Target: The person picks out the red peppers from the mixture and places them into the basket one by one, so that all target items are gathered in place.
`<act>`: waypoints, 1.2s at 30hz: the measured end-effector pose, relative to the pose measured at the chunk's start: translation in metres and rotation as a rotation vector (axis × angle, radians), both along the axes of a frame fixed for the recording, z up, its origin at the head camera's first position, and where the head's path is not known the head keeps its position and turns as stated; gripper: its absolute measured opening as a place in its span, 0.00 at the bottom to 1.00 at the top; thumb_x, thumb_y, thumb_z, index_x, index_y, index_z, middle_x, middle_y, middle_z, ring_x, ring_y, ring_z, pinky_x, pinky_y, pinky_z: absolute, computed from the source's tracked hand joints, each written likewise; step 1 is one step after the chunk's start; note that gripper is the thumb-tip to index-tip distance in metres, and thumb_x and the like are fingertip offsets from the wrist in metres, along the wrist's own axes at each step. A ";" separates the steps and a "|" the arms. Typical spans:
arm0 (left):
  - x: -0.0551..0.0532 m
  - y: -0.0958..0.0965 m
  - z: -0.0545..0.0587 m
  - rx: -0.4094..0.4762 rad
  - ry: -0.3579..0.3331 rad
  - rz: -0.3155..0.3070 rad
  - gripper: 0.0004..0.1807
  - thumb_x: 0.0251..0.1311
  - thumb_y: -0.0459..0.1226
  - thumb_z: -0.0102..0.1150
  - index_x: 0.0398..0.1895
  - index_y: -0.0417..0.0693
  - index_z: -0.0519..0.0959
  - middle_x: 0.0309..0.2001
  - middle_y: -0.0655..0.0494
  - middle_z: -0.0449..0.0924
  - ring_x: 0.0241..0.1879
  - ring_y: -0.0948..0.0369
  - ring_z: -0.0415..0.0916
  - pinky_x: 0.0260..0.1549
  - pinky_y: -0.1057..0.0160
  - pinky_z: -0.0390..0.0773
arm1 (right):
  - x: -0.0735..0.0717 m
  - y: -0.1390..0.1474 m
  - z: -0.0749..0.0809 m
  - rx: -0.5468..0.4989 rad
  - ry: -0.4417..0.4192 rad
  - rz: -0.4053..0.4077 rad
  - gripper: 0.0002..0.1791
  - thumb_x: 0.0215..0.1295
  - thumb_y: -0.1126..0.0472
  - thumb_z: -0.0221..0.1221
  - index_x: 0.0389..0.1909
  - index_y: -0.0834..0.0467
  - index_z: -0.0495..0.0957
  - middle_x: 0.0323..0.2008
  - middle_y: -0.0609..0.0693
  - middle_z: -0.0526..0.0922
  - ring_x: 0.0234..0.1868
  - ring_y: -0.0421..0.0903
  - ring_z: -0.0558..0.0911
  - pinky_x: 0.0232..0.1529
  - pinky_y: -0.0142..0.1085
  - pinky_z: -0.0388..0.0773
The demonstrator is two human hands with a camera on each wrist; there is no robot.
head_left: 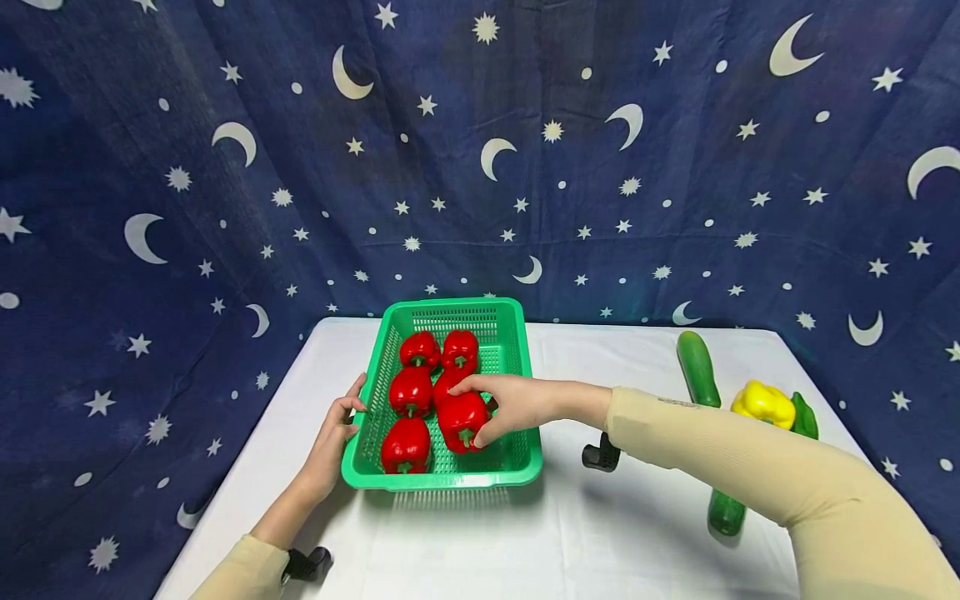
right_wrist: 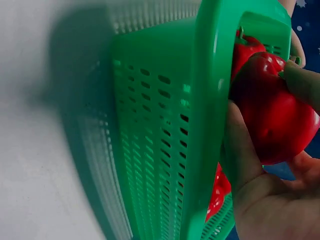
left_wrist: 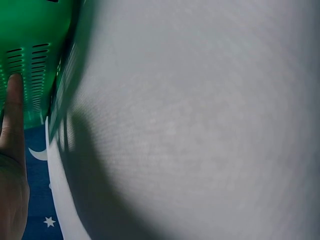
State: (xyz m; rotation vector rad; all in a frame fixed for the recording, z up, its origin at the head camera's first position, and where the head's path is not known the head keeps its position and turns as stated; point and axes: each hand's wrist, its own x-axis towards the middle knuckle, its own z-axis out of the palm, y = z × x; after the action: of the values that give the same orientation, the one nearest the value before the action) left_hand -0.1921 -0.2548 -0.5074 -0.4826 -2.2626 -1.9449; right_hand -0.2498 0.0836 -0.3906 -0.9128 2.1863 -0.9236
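My right hand [head_left: 517, 404] grips a red bell pepper [head_left: 459, 421] over the right half of a green plastic basket [head_left: 534, 450]. In the right wrist view, fingers and thumb wrap that pepper [right_wrist: 272, 112] close by the basket's rim [right_wrist: 207, 100]. Several other red bell peppers [head_left: 410, 392] lie inside, mostly along the left; one is partly covered by the held one. At the basket's left side, my left hand [head_left: 330, 437] touches the outer wall and rim. One straight finger [left_wrist: 15, 100] rests against the slotted wall [left_wrist: 37, 65] in the left wrist view.
A white-covered table [head_left: 600, 533] bears everything, with a dark blue star-and-moon cloth [head_left: 450, 192] behind. On the right lie a cucumber-like green vegetable [head_left: 697, 367], a yellow bell pepper [head_left: 765, 404], a green pepper [head_left: 805, 417] and another long green vegetable [head_left: 726, 512], partly behind my right sleeve.
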 end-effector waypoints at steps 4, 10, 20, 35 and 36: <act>0.001 0.001 0.000 -0.011 -0.016 0.013 0.15 0.60 0.24 0.32 0.50 0.33 0.60 0.82 0.45 0.44 0.79 0.42 0.36 0.63 0.74 0.52 | 0.002 -0.004 -0.003 0.033 0.027 0.021 0.41 0.55 0.56 0.74 0.71 0.46 0.69 0.64 0.43 0.71 0.62 0.44 0.70 0.53 0.37 0.76; 0.001 0.000 0.001 -0.017 -0.018 0.015 0.15 0.60 0.23 0.32 0.50 0.33 0.60 0.82 0.45 0.44 0.80 0.43 0.35 0.63 0.74 0.51 | 0.003 -0.008 -0.008 0.071 0.035 0.044 0.41 0.54 0.57 0.74 0.70 0.47 0.70 0.62 0.43 0.73 0.61 0.44 0.70 0.52 0.37 0.76; 0.002 -0.001 0.000 -0.012 -0.005 0.002 0.15 0.59 0.23 0.31 0.50 0.32 0.60 0.82 0.44 0.43 0.79 0.42 0.35 0.63 0.74 0.51 | 0.001 -0.012 -0.011 0.128 0.013 0.071 0.38 0.54 0.57 0.74 0.68 0.44 0.72 0.57 0.41 0.74 0.58 0.43 0.72 0.48 0.36 0.77; 0.000 0.000 0.002 -0.010 -0.012 0.003 0.14 0.60 0.24 0.32 0.49 0.33 0.60 0.82 0.45 0.43 0.79 0.42 0.35 0.63 0.73 0.51 | -0.001 -0.022 -0.012 0.212 -0.032 0.120 0.38 0.51 0.63 0.70 0.66 0.45 0.72 0.51 0.41 0.75 0.53 0.45 0.73 0.41 0.36 0.79; 0.000 0.000 0.001 -0.010 -0.012 0.003 0.14 0.60 0.24 0.32 0.49 0.33 0.60 0.82 0.45 0.43 0.79 0.42 0.35 0.63 0.73 0.52 | -0.001 -0.023 -0.012 0.218 -0.027 0.122 0.38 0.51 0.63 0.70 0.66 0.45 0.72 0.51 0.41 0.75 0.53 0.44 0.73 0.41 0.36 0.79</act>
State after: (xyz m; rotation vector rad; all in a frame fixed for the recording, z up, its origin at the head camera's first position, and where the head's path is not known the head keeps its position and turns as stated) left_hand -0.1917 -0.2547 -0.5060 -0.4689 -2.2804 -1.9410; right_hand -0.2509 0.0607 -0.4027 -0.9101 2.1322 -0.6229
